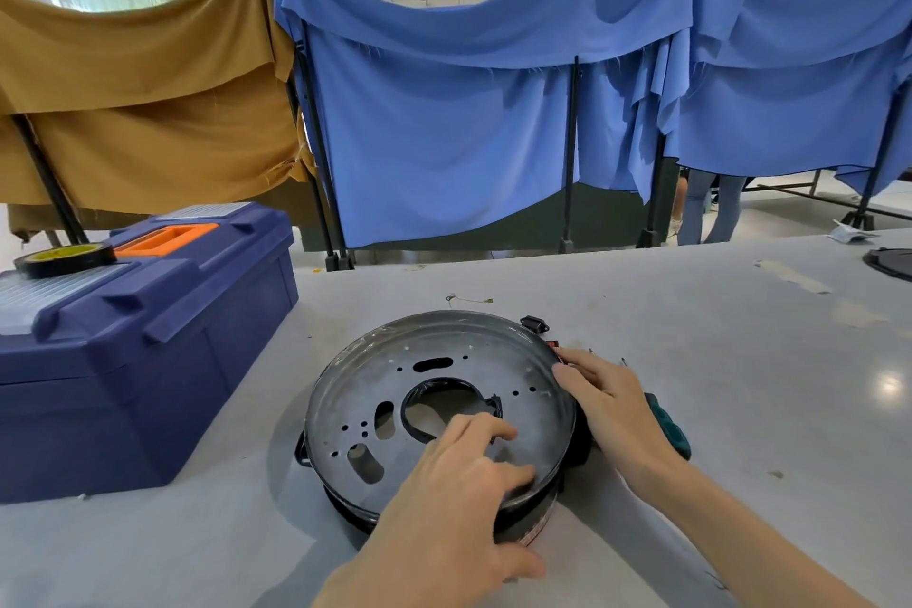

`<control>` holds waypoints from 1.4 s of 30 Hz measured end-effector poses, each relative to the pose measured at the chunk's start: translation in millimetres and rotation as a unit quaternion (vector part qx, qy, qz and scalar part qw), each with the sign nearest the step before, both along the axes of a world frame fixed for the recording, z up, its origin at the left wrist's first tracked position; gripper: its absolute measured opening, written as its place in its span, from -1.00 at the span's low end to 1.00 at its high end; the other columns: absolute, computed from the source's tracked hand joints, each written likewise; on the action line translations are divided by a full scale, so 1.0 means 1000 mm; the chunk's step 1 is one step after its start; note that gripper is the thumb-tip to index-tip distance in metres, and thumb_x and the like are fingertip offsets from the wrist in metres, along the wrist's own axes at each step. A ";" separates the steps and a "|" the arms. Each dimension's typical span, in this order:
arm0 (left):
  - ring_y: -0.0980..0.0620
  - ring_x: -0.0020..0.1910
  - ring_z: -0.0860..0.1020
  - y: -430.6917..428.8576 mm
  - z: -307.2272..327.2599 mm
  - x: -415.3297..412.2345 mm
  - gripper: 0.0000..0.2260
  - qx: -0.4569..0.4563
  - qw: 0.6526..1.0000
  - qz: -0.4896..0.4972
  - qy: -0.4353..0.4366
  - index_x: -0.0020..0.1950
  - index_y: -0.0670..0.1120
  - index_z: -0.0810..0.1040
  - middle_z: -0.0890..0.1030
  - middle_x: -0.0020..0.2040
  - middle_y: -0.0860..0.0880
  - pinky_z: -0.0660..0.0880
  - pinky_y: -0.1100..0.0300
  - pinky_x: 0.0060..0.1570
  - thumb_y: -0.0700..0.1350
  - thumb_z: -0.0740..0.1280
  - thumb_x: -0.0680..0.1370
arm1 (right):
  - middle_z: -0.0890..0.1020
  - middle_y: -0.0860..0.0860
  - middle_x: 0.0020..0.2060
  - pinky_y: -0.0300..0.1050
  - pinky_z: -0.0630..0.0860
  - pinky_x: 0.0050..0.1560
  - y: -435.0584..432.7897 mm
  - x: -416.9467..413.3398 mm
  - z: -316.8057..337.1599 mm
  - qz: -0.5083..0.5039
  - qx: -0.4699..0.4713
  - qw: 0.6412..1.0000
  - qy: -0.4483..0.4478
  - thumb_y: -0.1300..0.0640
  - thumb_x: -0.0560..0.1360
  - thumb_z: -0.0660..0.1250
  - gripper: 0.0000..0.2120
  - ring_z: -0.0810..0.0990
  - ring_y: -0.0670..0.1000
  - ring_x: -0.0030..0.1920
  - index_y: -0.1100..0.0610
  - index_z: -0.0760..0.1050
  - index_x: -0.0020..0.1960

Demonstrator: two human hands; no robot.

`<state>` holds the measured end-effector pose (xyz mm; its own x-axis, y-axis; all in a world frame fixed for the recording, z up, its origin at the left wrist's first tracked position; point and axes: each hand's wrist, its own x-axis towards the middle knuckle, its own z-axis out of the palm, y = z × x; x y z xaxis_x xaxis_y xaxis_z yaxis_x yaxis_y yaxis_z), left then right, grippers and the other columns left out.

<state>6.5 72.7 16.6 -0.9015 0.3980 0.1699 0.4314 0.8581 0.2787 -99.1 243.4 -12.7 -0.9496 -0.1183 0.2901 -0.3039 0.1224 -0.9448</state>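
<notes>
Pan [375,375] sat round and dark on the table [740,360], just right of the toolbox [148,360]. The left hand [444,509] reached into it, fingers loosely bent with their tips beside the centre hole and gripping nothing. The right hand [612,405] lay relaxed, fingers flat on the right rim. A green screwdriver [668,427] lay under its wrist, and tape [64,257] sat atop the toolbox.

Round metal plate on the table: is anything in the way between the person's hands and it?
Nothing visible. The left hand lies on the metal plate and the right hand touches its right rim.
</notes>
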 end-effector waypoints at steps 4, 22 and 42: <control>0.26 0.26 0.11 0.006 0.001 0.000 -0.41 -0.003 1.000 -0.003 -0.009 0.40 0.03 0.46 0.19 0.32 0.19 0.30 0.22 0.26 0.18 0.45 0.42 | 0.69 -0.17 0.05 -0.10 0.54 0.16 0.002 -0.004 0.000 -0.002 0.004 1.000 -0.012 0.14 0.61 0.25 -0.74 0.61 -0.13 0.13 -0.02 0.62 0.21; 0.17 0.29 0.21 0.002 0.007 0.002 -0.60 -0.089 0.993 0.070 0.020 0.31 0.09 0.49 0.28 0.28 0.19 0.39 0.22 0.09 0.22 0.26 0.53 | 0.71 -0.20 -0.10 -0.35 0.52 -0.15 0.001 0.004 0.010 0.018 0.023 0.999 -0.032 0.07 0.64 0.20 -0.63 0.65 -0.22 -0.07 -0.32 0.66 -0.11; 0.22 0.34 0.20 -0.006 0.001 -0.001 -0.58 -0.123 0.986 0.096 0.064 0.41 0.14 0.37 0.26 0.32 0.24 0.40 0.25 0.05 0.23 0.15 0.59 | 0.71 0.06 -0.14 -0.29 0.54 -0.19 0.022 -0.007 0.019 -0.075 0.080 0.993 -0.042 0.34 0.60 0.20 -0.78 0.69 0.03 -0.23 0.17 0.59 0.11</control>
<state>5.4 67.0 17.2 -0.9415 0.2657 0.2071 0.2728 0.9621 0.0056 -105.7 265.4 5.9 -0.9800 -0.0116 0.1987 -0.1924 0.3107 -0.9308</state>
